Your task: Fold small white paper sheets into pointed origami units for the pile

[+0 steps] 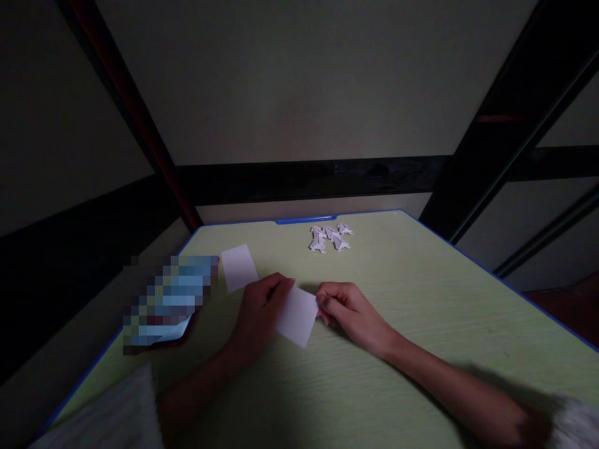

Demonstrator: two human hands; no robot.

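A small white paper sheet (298,317) lies tilted at the middle of the green table (421,293). My left hand (259,312) pinches its upper left edge with the fingers curled. Pinching the sheet's right corner is my right hand (349,310). A second white sheet (239,267) lies flat just beyond my left hand. Several folded white paper figures (330,237) sit in a cluster near the table's far edge.
A blurred blue object (171,299) lies at the table's left side. The table has a blue rim. Dark bed-frame bars (505,118) rise behind and to the right, and a red-brown post (135,118) at the left. The room is dim.
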